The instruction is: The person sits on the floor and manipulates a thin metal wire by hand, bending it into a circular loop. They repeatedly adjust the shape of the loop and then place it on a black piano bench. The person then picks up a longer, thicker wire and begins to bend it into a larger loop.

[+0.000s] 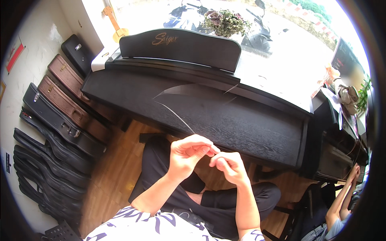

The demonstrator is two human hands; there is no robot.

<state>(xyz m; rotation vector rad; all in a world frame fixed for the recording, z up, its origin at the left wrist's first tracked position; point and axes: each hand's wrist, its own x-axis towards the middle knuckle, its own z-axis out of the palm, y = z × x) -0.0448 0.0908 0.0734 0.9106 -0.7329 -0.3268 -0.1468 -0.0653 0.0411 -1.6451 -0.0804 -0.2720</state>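
My left hand [189,154] is raised in front of a closed black piano [257,132], thumb and fingers pinched together. A thin pale strand [177,115] rises from behind its knuckles and curves to the upper left across the dark lid. Its exact kind is too fine to tell. My right hand [231,166] is closed too, its thumb against the bent forefinger, and its fingertips meet those of the left. Whatever lies between the right fingers is hidden or too small to see. Both hands are above my crossed legs [161,172] in dark trousers.
Several instrument cases [60,126] lean along the left wall. A small yellow ukulele-shaped object [114,25] and a potted plant [229,23] stand behind the piano. At the far right another person's hands [354,173] are raised before a black cabinet [335,154].
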